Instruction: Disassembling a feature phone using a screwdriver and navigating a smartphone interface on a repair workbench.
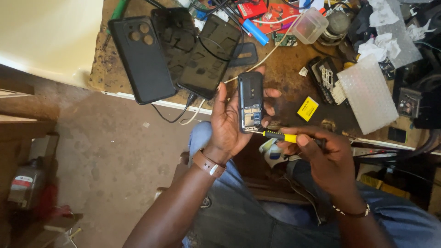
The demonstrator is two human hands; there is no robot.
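While my left hand [227, 124] clasps the opened keypad phone [251, 101] upright, long axis toward the workbench edge [138, 97], my right hand [321, 154] pinches a yellow-handled screwdriver [281, 136], tip at its lower end; open floor [110, 156] lies left.

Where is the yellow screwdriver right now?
In the head view, the yellow screwdriver is low and right of centre, gripped by the right hand, its tip touching the bottom edge of the small opened phone in the left hand.
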